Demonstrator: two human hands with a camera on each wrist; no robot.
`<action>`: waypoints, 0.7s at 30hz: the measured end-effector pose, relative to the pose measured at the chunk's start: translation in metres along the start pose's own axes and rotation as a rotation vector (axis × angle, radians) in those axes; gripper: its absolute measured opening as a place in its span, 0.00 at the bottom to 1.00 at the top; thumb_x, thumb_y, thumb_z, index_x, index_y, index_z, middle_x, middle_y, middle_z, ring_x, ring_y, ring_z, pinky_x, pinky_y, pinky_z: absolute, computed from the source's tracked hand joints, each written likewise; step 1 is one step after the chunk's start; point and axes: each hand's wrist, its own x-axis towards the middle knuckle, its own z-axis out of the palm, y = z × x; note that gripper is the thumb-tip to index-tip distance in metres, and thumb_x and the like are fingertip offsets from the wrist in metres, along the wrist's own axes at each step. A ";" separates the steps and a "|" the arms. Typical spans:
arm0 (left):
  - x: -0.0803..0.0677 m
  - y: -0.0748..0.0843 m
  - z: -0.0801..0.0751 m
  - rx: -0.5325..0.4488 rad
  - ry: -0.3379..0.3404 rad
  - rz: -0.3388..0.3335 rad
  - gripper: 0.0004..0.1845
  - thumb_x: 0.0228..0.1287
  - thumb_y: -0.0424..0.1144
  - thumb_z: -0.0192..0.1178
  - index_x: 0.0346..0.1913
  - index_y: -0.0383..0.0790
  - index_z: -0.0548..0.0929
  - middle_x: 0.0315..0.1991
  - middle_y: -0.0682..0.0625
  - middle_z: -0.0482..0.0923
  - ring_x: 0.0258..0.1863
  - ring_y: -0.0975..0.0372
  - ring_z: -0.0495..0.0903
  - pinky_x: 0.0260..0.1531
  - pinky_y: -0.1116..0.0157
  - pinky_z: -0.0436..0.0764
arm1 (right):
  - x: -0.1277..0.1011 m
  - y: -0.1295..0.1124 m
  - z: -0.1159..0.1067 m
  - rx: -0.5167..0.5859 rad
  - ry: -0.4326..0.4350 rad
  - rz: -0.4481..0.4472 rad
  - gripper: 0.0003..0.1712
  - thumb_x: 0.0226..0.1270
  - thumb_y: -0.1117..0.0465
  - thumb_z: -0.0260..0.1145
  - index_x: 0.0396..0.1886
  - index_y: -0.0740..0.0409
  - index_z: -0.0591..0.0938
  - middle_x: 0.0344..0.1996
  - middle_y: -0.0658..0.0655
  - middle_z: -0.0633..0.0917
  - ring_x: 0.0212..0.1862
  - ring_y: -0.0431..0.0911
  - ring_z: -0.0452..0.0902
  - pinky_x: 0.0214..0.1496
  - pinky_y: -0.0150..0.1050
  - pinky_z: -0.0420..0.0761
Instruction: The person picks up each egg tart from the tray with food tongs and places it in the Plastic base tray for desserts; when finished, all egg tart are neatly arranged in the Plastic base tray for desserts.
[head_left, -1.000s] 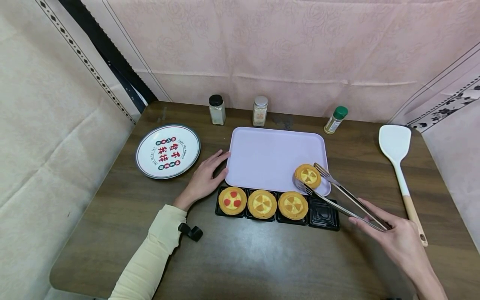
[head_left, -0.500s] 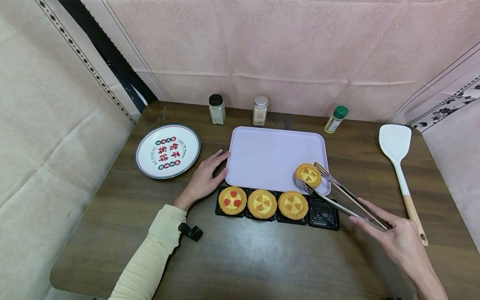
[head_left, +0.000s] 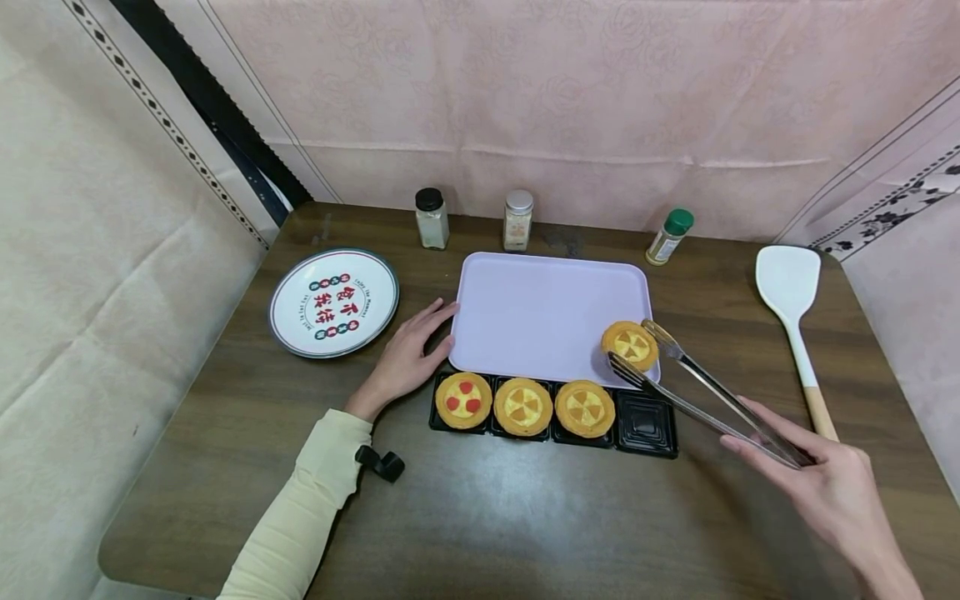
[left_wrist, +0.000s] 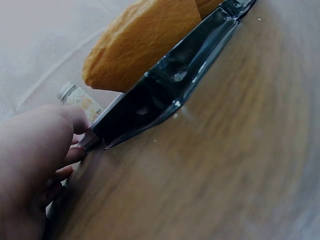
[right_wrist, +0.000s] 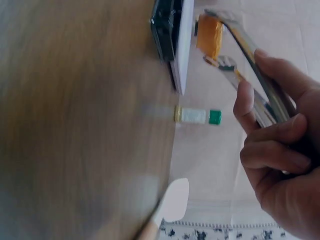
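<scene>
Gripping slim polished metal tongs (head_left: 708, 397), the right hand (head_left: 832, 492) has fingers and thumb curled round the paired handles; the scalloped tips stand slightly apart about a round tart (head_left: 630, 345), golden ridged crust, yellow segmented top, which sits at the near right corner of the tray (head_left: 540, 308). Tray: pale lilac, smooth, rectangular, rounded corners. Left hand (head_left: 408, 354): grip relaxed, fingers straight, flat on the wood-grain surface (head_left: 480, 517) against the tray's left edge. Black glossy plastic mould (head_left: 645, 425): four square wells in a row just before the tray; three hold round tarts (head_left: 522, 407), the leftmost with red dots, the right well bare. Round printed plate (head_left: 333, 302) at left. Three small spice jars (head_left: 517, 220) along the back. White flat spatula (head_left: 791, 312), wooden handle, at right
</scene>
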 end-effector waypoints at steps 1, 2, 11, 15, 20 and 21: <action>0.000 0.000 0.000 -0.003 -0.001 0.001 0.27 0.74 0.45 0.53 0.74 0.49 0.66 0.72 0.48 0.62 0.74 0.56 0.54 0.67 0.42 0.54 | -0.002 0.002 -0.004 -0.004 0.003 -0.005 0.31 0.49 0.61 0.81 0.57 0.42 0.85 0.27 0.35 0.86 0.17 0.31 0.66 0.17 0.27 0.63; 0.000 0.001 0.000 -0.004 -0.003 0.001 0.27 0.74 0.45 0.54 0.74 0.49 0.66 0.72 0.47 0.62 0.74 0.56 0.54 0.67 0.42 0.54 | -0.005 0.004 -0.009 -0.008 0.006 -0.012 0.32 0.49 0.62 0.81 0.57 0.43 0.85 0.22 0.34 0.83 0.15 0.31 0.63 0.16 0.26 0.61; 0.002 0.000 0.000 -0.004 0.002 -0.001 0.28 0.74 0.46 0.54 0.74 0.50 0.66 0.72 0.48 0.62 0.74 0.58 0.53 0.67 0.42 0.54 | -0.031 0.024 -0.034 0.043 0.002 -0.065 0.34 0.41 0.73 0.81 0.55 0.58 0.85 0.11 0.39 0.77 0.16 0.29 0.64 0.13 0.23 0.56; 0.001 -0.002 0.001 -0.009 -0.003 -0.004 0.28 0.74 0.46 0.53 0.74 0.50 0.65 0.73 0.48 0.62 0.74 0.58 0.53 0.67 0.42 0.53 | -0.039 0.033 -0.033 0.094 -0.047 -0.176 0.35 0.38 0.77 0.80 0.54 0.64 0.84 0.21 0.44 0.83 0.26 0.29 0.75 0.22 0.20 0.67; 0.001 -0.002 0.001 -0.006 0.003 0.005 0.28 0.74 0.46 0.54 0.74 0.50 0.66 0.72 0.49 0.63 0.74 0.58 0.53 0.67 0.42 0.53 | -0.042 0.040 -0.029 0.145 -0.099 -0.282 0.36 0.37 0.79 0.78 0.54 0.69 0.82 0.27 0.48 0.86 0.33 0.32 0.79 0.33 0.19 0.72; 0.001 -0.002 0.001 -0.005 0.004 0.007 0.28 0.74 0.46 0.54 0.74 0.50 0.66 0.72 0.49 0.63 0.74 0.58 0.53 0.67 0.42 0.53 | -0.042 0.040 -0.028 0.144 -0.108 -0.282 0.36 0.38 0.79 0.78 0.54 0.69 0.82 0.27 0.48 0.86 0.33 0.32 0.79 0.34 0.19 0.73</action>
